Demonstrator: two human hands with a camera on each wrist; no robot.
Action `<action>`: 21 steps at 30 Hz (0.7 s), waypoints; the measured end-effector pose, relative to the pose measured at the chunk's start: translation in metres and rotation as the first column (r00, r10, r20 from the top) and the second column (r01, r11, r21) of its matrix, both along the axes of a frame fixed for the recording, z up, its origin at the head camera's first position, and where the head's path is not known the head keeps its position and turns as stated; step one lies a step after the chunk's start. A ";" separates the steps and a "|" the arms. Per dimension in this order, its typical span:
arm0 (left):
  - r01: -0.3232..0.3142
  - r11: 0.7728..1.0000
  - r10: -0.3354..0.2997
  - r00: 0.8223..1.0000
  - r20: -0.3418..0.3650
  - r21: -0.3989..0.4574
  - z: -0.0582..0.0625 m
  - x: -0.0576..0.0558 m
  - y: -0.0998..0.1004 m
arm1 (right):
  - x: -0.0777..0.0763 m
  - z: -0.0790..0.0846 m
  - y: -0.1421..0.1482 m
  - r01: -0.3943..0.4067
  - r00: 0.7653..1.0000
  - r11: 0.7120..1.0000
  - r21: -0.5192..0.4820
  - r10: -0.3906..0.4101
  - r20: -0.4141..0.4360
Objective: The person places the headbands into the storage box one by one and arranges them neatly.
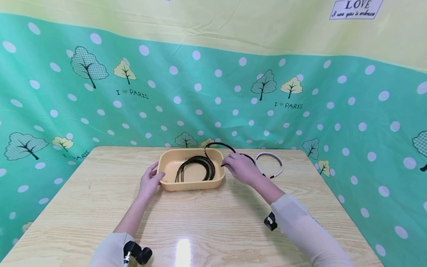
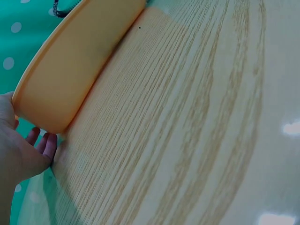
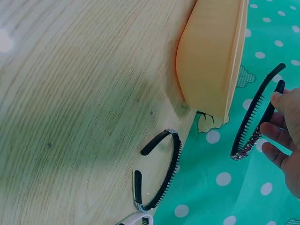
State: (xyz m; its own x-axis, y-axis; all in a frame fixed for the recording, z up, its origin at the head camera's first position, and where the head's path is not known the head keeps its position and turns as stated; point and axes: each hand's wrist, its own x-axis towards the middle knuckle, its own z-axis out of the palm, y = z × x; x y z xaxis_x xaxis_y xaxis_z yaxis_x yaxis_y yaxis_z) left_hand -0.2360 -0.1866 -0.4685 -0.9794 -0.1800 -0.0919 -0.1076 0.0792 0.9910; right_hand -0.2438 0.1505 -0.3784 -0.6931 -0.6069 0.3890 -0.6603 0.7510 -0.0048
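A peach plastic basin stands near the table's back edge. At its left end my left hand grips the wall, thumb over the rim and fingers outside. Inside lie several black headbands bunched together towards the right. My right hand is at the basin's right end, pinching one leg of a black toothed headband that arches above the rim. The right wrist view shows sparkly beading on this held headband. To its right, another black headband and a white headband lie on the table.
The pale wood-grain table spreads out in front of the basin. Behind and at the sides hangs a green and yellow printed cloth. Each sleeve carries a black wrist camera, such as the left wrist camera.
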 end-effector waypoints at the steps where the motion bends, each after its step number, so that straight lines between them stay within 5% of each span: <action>1: 0.002 1.000 -0.002 1.000 0.001 0.001 0.000 0.000 0.000 | 0.000 0.000 -0.001 -0.003 1.000 1.000 -0.003 0.003 0.002; 21: 0.000 1.000 0.000 1.000 -0.008 -0.003 0.001 0.001 0.000 | 0.002 -0.005 -0.026 -0.065 0.995 0.998 0.017 0.063 0.071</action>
